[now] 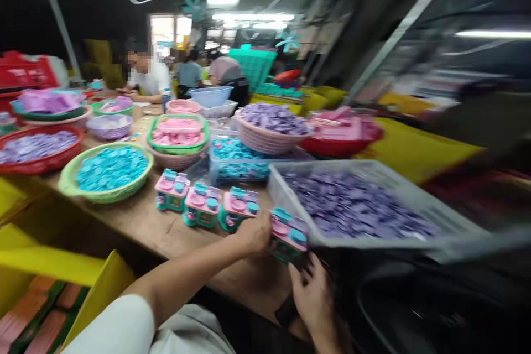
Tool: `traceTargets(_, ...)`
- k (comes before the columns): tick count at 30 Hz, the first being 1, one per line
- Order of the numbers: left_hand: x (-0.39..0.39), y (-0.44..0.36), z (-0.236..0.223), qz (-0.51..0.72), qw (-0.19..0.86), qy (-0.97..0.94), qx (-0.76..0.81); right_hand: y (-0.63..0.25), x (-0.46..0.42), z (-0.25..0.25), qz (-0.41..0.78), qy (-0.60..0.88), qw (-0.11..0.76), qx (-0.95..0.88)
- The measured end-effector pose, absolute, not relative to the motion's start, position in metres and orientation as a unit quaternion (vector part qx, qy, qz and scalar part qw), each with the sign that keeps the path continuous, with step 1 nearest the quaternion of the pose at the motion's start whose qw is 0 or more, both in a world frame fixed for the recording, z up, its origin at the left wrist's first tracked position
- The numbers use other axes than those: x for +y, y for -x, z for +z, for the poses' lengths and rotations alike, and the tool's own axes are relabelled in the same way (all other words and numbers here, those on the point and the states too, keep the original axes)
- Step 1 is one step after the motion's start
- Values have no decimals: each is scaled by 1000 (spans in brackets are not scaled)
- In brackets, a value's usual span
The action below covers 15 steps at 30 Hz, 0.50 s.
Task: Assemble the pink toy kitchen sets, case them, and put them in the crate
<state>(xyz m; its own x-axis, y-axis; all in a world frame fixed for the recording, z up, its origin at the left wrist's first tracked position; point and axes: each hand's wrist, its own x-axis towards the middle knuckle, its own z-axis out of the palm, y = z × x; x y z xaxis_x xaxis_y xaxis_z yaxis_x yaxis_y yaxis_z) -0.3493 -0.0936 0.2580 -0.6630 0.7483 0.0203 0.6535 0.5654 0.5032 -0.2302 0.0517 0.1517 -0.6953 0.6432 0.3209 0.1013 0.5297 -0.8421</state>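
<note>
My left hand [254, 234] is closed on the left side of a small plastic toy [288, 237] with a pink top, turquoise and purple pieces and a teal base. The toy is tilted over the table's front edge. My right hand [314, 290] is just below it, thumb and fingers apart; whether they touch its underside is unclear. To the left of my left hand stand three similar toys in a row: a near one [237, 209], a middle one [202, 206] and a far-left one [171, 191].
A grey bin [286, 202] of purple parts stands right of the toys. Behind them are a clear bin [238, 171] of blue parts and a pink basket [269, 138]. A green basket [103, 194] sits left. Yellow boxes [103, 282] stand lower left. People sit at the back.
</note>
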Motion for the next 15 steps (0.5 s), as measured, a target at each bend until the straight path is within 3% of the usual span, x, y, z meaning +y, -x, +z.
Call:
traceTargets(6, -102, 358, 246, 224, -10, -423, 878, 251, 41, 190, 531, 192, 275, -778)
traceTargets(11, -129, 351, 230, 235, -125, -471, 841, 226, 12, 198, 456, 173, 299, -820)
traceTargets(15, -145, 345, 233, 235, -150, -496, 822, 205, 6, 219, 368, 148, 284, -873)
